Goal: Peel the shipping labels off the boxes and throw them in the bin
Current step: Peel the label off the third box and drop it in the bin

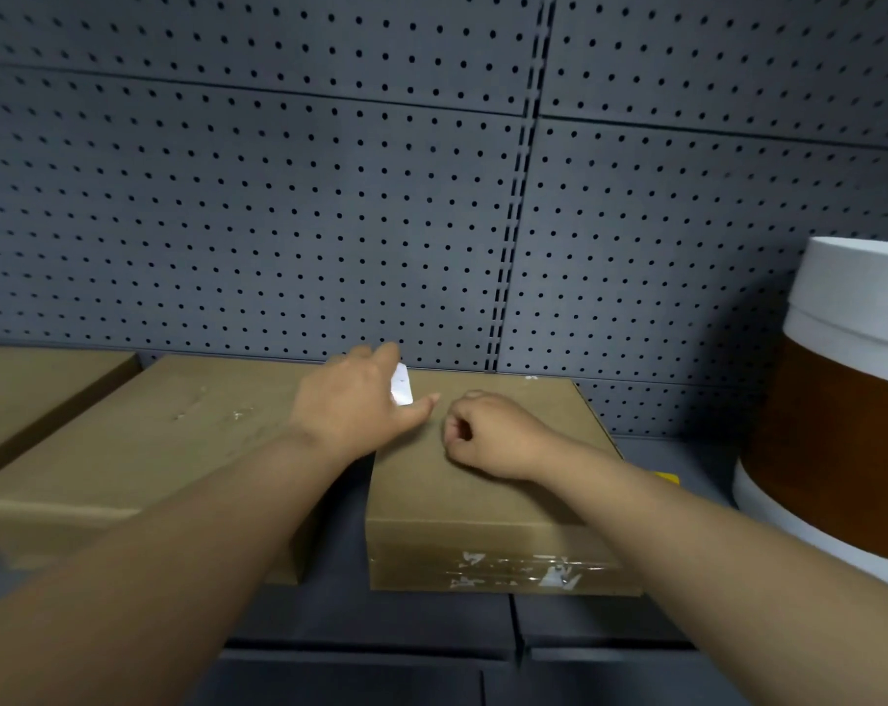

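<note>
The left hand (352,400) reaches over the far edge of the right box (487,481) and pinches a white label scrap (401,384), lifted off the cardboard, thumb stretched right. The right hand (487,433) rests on the same box top just right of it, fingers curled into a loose fist with nothing seen in it. Torn label bits (523,573) cling to the box's near face. A middle box (141,450) lies just left, another box (29,394) at far left. A white-and-brown tub (839,400) stands at right on the grey shelf (416,619), before a pegboard (278,196).

Three boxes (482,481) abreast on shelf (686,450)
</note>
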Motion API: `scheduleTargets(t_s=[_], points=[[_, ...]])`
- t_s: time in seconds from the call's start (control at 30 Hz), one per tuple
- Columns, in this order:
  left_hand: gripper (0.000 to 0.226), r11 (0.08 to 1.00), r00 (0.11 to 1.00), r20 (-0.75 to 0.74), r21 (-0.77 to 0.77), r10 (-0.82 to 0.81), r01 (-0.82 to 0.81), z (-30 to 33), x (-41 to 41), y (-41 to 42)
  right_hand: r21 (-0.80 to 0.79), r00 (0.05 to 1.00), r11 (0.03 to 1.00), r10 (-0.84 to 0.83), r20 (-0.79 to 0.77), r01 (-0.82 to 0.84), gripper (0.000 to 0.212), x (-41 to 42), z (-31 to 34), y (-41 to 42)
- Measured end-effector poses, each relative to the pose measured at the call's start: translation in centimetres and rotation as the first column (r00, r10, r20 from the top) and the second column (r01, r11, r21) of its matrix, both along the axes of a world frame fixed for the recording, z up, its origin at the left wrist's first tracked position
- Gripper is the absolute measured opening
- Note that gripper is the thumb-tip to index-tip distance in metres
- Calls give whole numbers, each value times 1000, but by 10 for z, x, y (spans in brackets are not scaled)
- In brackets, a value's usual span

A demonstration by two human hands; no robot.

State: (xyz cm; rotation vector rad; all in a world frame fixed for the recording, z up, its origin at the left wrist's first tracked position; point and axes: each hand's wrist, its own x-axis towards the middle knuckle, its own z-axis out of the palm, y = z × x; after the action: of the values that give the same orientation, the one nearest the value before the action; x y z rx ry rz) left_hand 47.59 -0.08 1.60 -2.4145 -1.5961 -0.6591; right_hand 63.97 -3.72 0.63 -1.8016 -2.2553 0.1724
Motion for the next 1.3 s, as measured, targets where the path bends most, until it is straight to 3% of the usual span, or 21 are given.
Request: scheduleTargets(t_s=[0.2,0.33,0.47,0.67,0.73,0.8,0.9,1.0,1.2,1.3], points=[[46,997,995,72,-30,-66,68,-2,-7,-2,-24,945,944,-327,23,328,16,23,-2,30],[27,995,995,83,-81,-56,63,-3,-4,0,29,973,973,-229,-23,230,18,-13,-9,37],[34,987,996,73,-149,-49,60,-3,-6,0,16,995,995,-95,-41,96,11,-17,-7,25],[40,979,995,97,-195,-39,58,-5,-16,-2,-16,902,904,-427,-58,427,19,25,-11,46],[39,979,995,100,-196,-28,48,-6,-18,-4,8,887,889,-456,-70,458,18,10,-17,53],[38,980,995,93,-195,-22,39,-6,-19,-5,48,914,914,-399,-70,403,20,-12,-21,55],[37,980,994,107,-196,-21,42,-5,-19,-6,57,983,983,-173,-66,177,20,-32,-15,40],[33,982,994,107,-186,-24,44,-4,-23,-8,-54,995,997,-67,-68,64,10,-18,-3,21],[26,984,996,77,-170,-46,59,-6,-28,-10,-64,885,883,-465,6,465,29,31,0,22],[26,983,996,67,-170,-62,72,-6,-25,-11,-22,942,942,-336,-27,335,24,-4,-8,18]])
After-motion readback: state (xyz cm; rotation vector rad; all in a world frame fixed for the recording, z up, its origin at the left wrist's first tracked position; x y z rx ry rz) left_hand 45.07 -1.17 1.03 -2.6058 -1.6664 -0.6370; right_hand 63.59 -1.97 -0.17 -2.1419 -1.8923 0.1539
